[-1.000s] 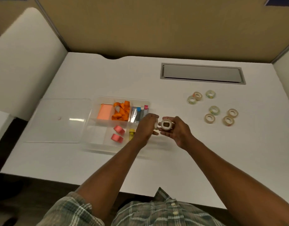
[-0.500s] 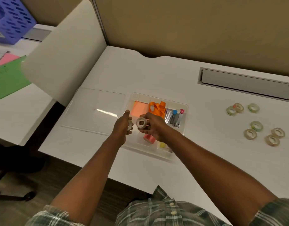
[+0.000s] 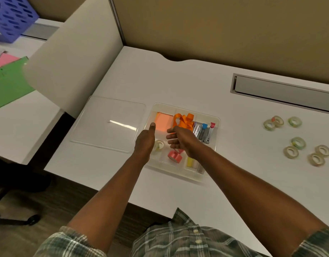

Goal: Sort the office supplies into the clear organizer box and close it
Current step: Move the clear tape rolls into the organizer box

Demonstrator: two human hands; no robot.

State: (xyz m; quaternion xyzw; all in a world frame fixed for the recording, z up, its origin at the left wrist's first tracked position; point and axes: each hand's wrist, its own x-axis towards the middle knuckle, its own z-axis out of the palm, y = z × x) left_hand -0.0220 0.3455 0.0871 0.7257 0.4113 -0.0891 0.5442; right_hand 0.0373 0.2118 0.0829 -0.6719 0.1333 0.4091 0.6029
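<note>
The clear organizer box [image 3: 216,120] sits in the middle of the white desk, its lid [image 3: 108,125] flat beside it on the left. Inside are an orange note pad [image 3: 162,120], orange clips [image 3: 185,120], staple boxes [image 3: 204,131], a pink tape roll [image 3: 174,156] and a yellow piece [image 3: 190,161]. A clear tape roll [image 3: 159,145] lies in the front left compartment. My left hand [image 3: 145,140] hovers just left of it, thumb stretched out. My right hand [image 3: 183,140] is over the box with loosely curled fingers, holding nothing. Several clear tape rolls [image 3: 290,152] lie on the desk at the right.
A grey cable slot [image 3: 282,91] is set into the desk at the back right. A white divider panel [image 3: 72,62] stands at the left; beyond it lie a green folder [image 3: 7,84] and a purple basket [image 3: 11,15]. The desk's front edge is close to me.
Both hands carried tape rolls leftward over the organizer. The rolls have left my fingers, and one now lies in the front left compartment.
</note>
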